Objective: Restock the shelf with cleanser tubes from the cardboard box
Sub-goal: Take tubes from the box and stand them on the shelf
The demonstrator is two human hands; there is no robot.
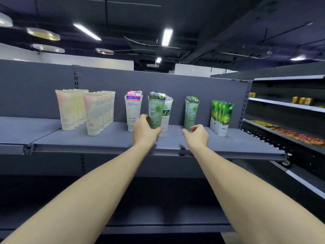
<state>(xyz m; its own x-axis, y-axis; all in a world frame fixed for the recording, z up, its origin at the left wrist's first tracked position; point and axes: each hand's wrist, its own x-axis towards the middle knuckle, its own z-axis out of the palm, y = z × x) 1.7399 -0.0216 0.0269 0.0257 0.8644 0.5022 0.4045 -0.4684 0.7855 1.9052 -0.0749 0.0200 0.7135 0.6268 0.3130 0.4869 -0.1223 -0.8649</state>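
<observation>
Left hand [144,129] grips upright green tube [155,111]; right hand [196,135] half-curled, empty

Dim store interior, lit by bright ceiling strip lights [167,37] that glare white. Wide-angle distortion bends the shelf [105,138] at the edges; the lower near area falls into dark shadow, slightly soft.

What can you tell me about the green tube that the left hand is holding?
The pale green plastic cleanser tube stands upright, cap down, its flat crimped end on top under a darker green label. White print on its front reads "SEAWEED MIRE". The left hand wraps its lower part in a firm grip, hiding the cap. It is above the grey metal shelf, in front of a row of white tubes.
</observation>
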